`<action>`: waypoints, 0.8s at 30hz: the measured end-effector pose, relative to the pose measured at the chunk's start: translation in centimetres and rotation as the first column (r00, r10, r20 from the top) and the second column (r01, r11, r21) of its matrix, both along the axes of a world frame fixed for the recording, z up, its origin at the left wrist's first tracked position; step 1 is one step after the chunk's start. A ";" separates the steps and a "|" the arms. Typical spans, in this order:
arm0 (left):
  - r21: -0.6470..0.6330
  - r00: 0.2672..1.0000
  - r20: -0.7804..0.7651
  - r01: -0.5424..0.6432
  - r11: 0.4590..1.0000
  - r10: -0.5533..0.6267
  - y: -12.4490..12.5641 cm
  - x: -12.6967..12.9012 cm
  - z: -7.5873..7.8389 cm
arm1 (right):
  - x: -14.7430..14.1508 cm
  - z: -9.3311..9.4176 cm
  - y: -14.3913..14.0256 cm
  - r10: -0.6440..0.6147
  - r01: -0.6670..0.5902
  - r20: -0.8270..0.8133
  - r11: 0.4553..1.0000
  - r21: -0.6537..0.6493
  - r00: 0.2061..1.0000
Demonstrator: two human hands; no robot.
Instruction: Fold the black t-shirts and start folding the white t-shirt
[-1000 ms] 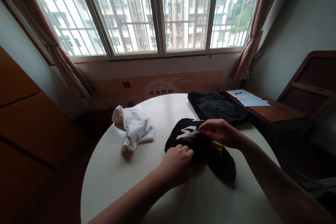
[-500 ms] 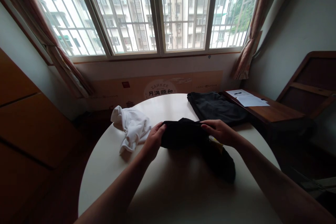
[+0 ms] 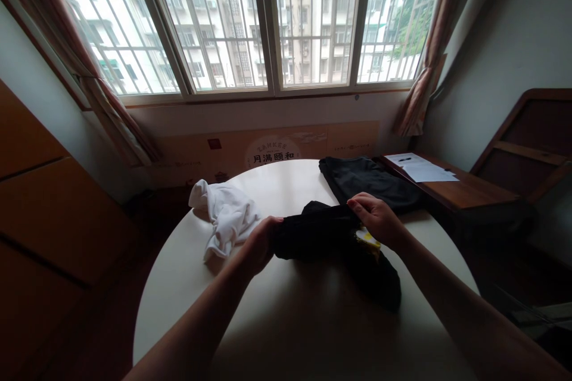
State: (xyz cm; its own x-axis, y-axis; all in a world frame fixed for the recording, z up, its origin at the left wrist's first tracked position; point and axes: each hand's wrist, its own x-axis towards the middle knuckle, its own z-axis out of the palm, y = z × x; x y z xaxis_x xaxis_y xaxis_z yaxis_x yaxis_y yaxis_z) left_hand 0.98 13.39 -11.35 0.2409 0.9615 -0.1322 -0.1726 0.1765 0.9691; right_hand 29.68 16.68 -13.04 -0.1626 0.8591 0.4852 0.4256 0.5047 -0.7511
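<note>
A black garment (image 3: 322,238) with a yellow patch lies on the round white table (image 3: 286,321), part of it lifted between my hands. My left hand (image 3: 259,244) grips its left edge. My right hand (image 3: 378,220) pinches its upper right edge, just above the yellow patch. The rest of the black cloth trails toward the lower right on the tabletop.
A crumpled white garment (image 3: 227,217) lies left of my hands. A folded dark garment (image 3: 369,181) rests at the table's far right. A wooden side table (image 3: 451,187) with papers (image 3: 424,169) stands to the right. A window and curtains are behind.
My left hand moved from the garment's near edge out to its left edge. The white print folded out of sight, and both hands now hold the cloth stretched between them.
</note>
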 end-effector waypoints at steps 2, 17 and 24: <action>-0.027 0.998 0.057 0.027 0.999 -0.025 0.1 -0.1 -0.2 | 0.0 0.1 -0.1 0.039 -0.044 -0.048 0.994 -0.105 0.998; 0.156 0.994 0.094 -0.071 0.985 0.056 0.6 0.2 -0.4 | -0.4 0.8 -1.0 0.220 -0.257 -0.151 0.917 -0.304 0.964; 0.102 0.988 0.148 -0.057 0.993 0.041 0.5 0.6 -0.5 | -1.2 0.1 -1.1 -0.190 0.188 -0.012 0.965 0.184 0.982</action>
